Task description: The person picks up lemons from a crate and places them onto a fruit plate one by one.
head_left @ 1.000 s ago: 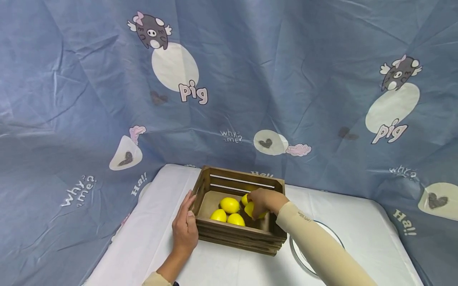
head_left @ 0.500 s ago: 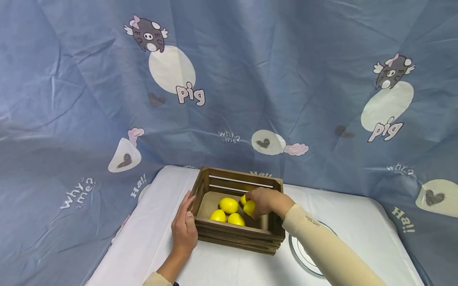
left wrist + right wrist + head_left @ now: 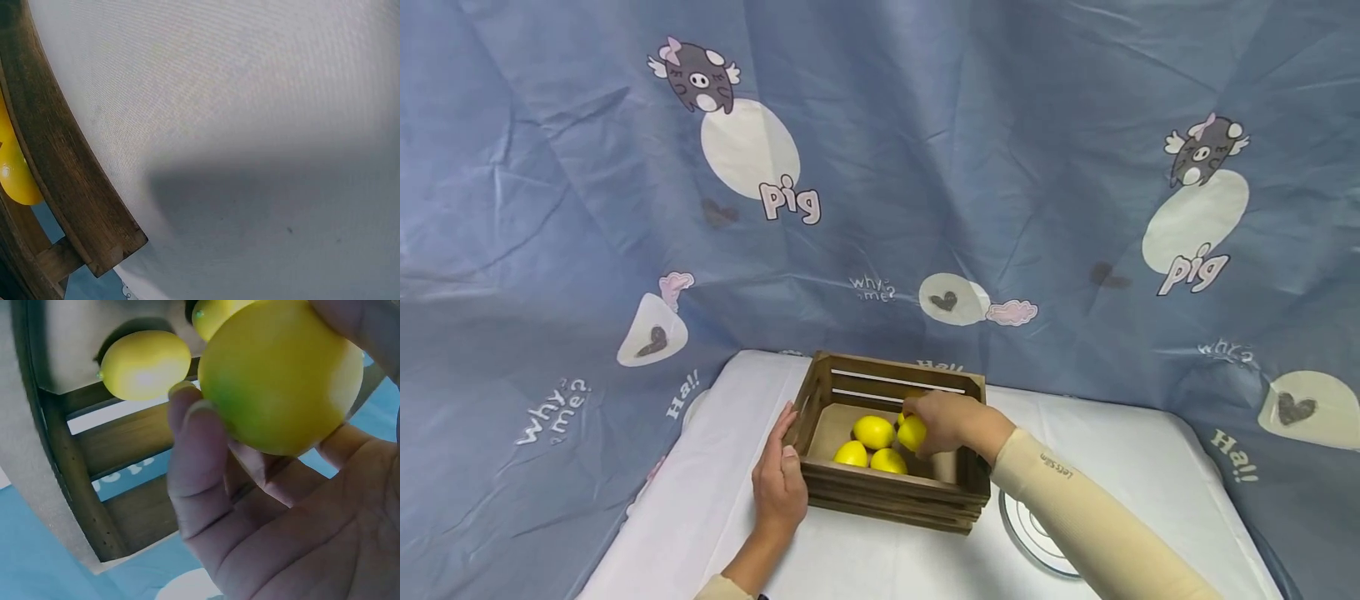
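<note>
A brown slatted wooden crate (image 3: 895,493) stands on the white table and holds several yellow lemons. My right hand (image 3: 951,421) reaches inside from the right and grips one lemon (image 3: 281,378) between thumb and curled fingers. Close to the held fruit lie a lemon (image 3: 874,432) in the middle and two more, a lemon (image 3: 851,454) and a lemon (image 3: 889,461), along the front wall. Another peeks out behind the right hand. With fairly straight fingers, my left hand (image 3: 779,487) rests against the crate's left end; the left wrist view does not show it.
A round clear glass lid or dish (image 3: 1037,537) lies right of the crate, partly hidden under the right sleeve (image 3: 1097,517). A blue printed curtain (image 3: 880,183) hangs behind the white-covered table (image 3: 1150,458).
Inside the crate, my right hand has shifted a little left with the lemon, closer to the middle one. My left hand stays against the crate. The head view has turned slightly right.
</note>
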`<action>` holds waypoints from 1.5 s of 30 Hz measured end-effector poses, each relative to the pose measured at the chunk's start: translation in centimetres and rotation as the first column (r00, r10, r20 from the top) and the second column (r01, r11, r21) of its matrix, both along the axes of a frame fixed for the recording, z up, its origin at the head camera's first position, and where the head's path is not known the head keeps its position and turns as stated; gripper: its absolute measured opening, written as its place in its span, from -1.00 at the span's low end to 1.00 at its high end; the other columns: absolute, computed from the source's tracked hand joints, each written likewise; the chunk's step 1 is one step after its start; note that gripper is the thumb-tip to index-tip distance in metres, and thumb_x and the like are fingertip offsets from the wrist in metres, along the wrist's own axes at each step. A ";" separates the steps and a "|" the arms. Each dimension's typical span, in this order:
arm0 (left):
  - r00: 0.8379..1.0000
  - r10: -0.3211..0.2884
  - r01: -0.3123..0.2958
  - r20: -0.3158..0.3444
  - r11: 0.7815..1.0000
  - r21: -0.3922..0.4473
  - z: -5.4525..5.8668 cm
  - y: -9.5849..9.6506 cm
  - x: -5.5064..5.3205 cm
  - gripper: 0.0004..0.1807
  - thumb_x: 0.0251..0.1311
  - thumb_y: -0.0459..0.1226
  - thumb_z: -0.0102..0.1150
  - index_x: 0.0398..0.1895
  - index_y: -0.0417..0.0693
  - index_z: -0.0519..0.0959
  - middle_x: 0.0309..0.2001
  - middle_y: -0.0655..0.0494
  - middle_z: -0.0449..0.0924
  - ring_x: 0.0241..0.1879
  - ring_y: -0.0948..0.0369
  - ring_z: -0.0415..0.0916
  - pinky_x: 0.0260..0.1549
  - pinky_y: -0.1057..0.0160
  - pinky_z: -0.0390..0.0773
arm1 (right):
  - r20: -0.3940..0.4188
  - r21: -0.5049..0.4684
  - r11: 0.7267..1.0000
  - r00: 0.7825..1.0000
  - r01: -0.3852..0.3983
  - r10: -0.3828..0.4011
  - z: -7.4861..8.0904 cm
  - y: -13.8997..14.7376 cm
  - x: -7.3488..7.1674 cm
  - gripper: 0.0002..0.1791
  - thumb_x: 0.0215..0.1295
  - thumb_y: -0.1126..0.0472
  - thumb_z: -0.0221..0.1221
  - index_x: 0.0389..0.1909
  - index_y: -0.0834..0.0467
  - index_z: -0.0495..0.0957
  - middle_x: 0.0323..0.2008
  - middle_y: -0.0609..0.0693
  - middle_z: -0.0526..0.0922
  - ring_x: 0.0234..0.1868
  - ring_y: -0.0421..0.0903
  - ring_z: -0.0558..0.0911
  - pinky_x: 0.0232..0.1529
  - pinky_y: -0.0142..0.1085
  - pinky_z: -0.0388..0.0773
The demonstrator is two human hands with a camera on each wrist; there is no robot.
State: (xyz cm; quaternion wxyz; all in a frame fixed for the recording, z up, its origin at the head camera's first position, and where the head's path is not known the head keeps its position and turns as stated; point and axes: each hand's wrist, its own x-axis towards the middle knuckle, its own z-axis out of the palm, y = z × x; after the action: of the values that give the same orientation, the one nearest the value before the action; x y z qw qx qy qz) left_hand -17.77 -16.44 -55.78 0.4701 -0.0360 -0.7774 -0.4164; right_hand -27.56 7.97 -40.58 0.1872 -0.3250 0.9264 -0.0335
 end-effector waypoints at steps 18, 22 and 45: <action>1.000 -0.016 0.015 0.009 1.000 0.022 -0.3 -0.1 0.0 -0.43 0.26 -0.50 -0.23 0.30 -0.22 0.54 0.40 -0.02 0.52 0.39 0.06 0.44 0.30 0.48 0.30 | -0.085 -0.132 0.986 0.992 -0.102 0.091 0.3 0.7 1.3 -0.39 0.11 -0.04 0.51 0.17 0.04 0.60 -0.07 -0.06 0.61 -0.25 -0.15 0.54 -0.21 -0.25 0.57; 1.000 -0.024 0.024 0.001 1.000 0.016 -0.3 -0.2 0.0 -0.44 0.25 -0.52 -0.24 0.29 -0.25 0.53 0.41 -0.02 0.52 0.37 0.08 0.46 0.24 0.48 0.40 | -0.126 -0.177 0.972 0.983 -0.152 0.131 0.2 0.8 1.5 -0.40 0.15 -0.04 0.46 0.19 0.07 0.60 -0.09 -0.05 0.59 -0.28 -0.15 0.52 -0.23 -0.27 0.55; 0.998 -0.052 0.052 -0.024 0.999 -0.002 -0.2 -0.5 -0.2 -0.44 0.22 -0.54 -0.26 0.24 -0.30 0.54 0.40 -0.06 0.51 0.27 0.06 0.54 0.11 0.47 0.51 | -0.209 -0.290 0.942 0.972 -0.167 0.108 0.1 1.3 3.5 -0.34 0.23 -0.16 0.42 0.21 0.15 0.57 0.00 -0.04 0.64 -0.18 -0.15 0.55 -0.18 -0.29 0.57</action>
State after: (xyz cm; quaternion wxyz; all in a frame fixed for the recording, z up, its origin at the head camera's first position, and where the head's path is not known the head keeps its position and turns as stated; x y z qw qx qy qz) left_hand -17.97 -16.91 -55.99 0.4684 -0.0614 -0.7707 -0.4276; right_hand -24.05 9.24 -40.48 0.0470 -0.4158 0.8986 -0.1321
